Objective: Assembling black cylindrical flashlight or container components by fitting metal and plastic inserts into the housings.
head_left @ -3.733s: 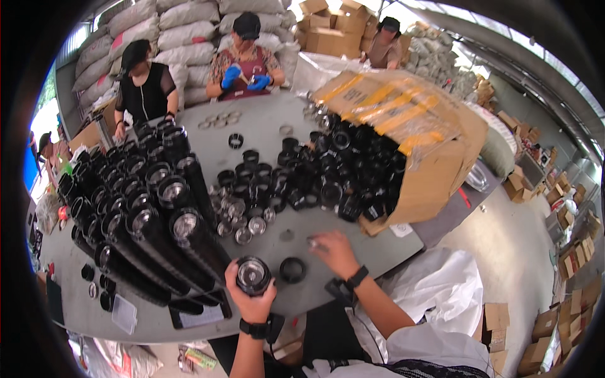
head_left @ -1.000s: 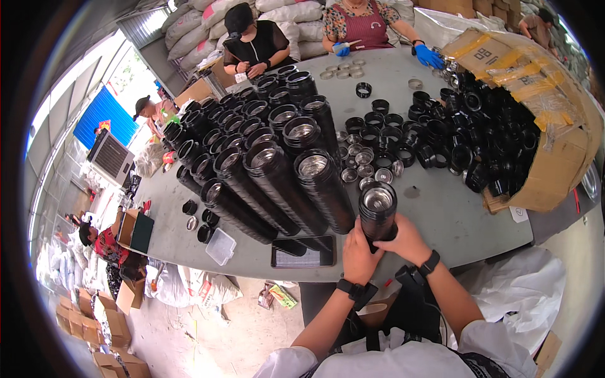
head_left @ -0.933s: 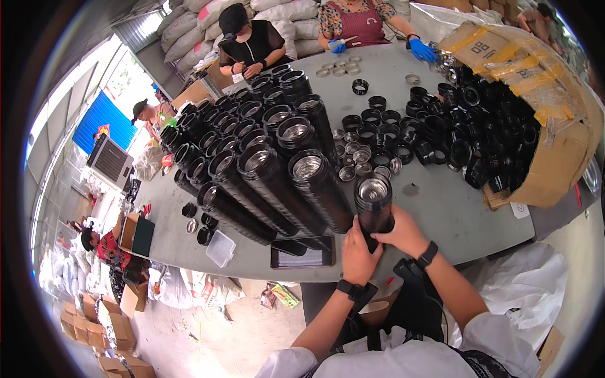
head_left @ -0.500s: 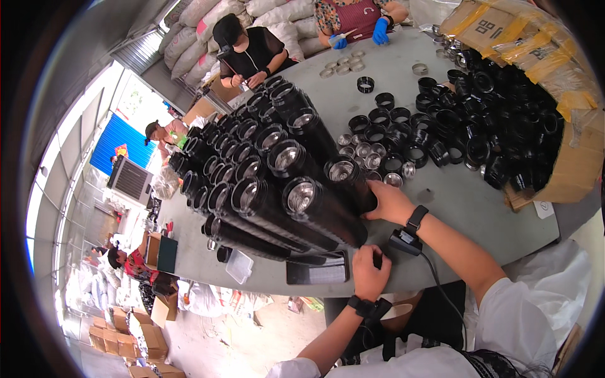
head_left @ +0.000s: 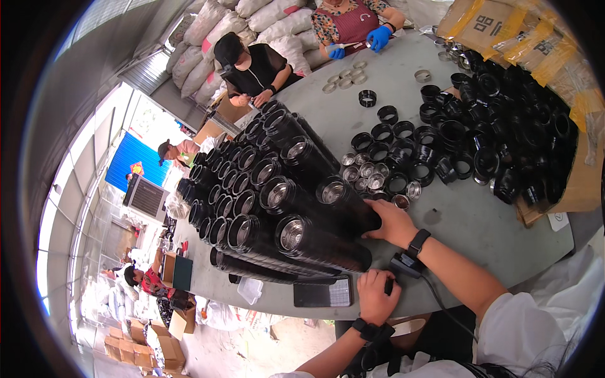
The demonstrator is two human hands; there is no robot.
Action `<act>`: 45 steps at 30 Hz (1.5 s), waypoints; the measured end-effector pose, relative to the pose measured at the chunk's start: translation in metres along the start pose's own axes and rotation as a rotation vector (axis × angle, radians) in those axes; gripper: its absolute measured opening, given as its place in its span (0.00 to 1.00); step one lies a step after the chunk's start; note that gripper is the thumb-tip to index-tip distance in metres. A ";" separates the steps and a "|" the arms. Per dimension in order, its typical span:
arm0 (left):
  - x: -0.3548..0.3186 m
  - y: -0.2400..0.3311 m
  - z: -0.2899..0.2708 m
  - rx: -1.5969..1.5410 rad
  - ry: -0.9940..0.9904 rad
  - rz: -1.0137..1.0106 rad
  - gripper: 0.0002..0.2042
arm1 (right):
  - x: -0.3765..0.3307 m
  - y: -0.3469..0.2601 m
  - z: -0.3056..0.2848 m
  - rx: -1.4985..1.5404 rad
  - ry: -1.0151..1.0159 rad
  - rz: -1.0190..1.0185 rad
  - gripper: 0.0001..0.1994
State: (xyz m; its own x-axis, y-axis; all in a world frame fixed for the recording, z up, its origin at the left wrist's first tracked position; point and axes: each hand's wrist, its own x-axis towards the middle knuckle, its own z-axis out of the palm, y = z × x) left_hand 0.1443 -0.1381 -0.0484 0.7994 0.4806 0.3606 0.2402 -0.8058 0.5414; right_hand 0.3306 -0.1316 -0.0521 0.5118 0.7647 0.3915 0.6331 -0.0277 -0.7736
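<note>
My right hand (head_left: 392,225) is wrapped round the lower part of a tall black bottle (head_left: 350,205) with a silver-lined mouth. It stands at the right edge of a dense cluster of similar black bottles (head_left: 324,249), several of them with silvery insides. Near the table's front edge, my left hand (head_left: 377,296) is closed round a small black object (head_left: 389,286), mostly hidden by the fingers. Just left of that hand lies a dark phone (head_left: 322,292). A black device with a cable (head_left: 406,264) sits beneath my right wrist.
Loose black rings (head_left: 403,154) and small silver cups (head_left: 373,173) spread beyond my right hand. A taped carton (head_left: 504,31) spills many black rings at right. Two people work across the grey table (head_left: 504,252), one wearing blue gloves (head_left: 379,38). A clear tray (head_left: 250,290) lies left of the phone.
The view has shifted, so the table contents appear lower. My right hand stays round its bottle, which sits slightly farther back against the cluster. My left hand stays closed near the edge.
</note>
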 end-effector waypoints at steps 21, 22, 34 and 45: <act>-0.003 0.015 0.006 0.319 -0.064 0.133 0.09 | -0.002 0.008 -0.008 0.125 -0.147 0.067 0.39; -0.002 0.016 0.006 0.323 -0.068 0.135 0.09 | -0.001 0.007 -0.009 0.103 -0.150 0.065 0.37; -0.004 0.017 0.011 0.220 -0.072 0.154 0.07 | -0.005 0.009 -0.013 0.099 -0.154 0.029 0.34; -0.004 0.017 0.010 0.205 -0.066 0.152 0.06 | -0.006 0.012 -0.008 0.103 -0.148 0.011 0.34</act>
State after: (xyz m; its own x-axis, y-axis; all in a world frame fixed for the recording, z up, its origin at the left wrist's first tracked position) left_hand 0.1502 -0.1572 -0.0481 0.8673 0.3304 0.3723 0.2155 -0.9235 0.3173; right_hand 0.3402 -0.1418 -0.0594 0.4225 0.8512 0.3113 0.5615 0.0237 -0.8271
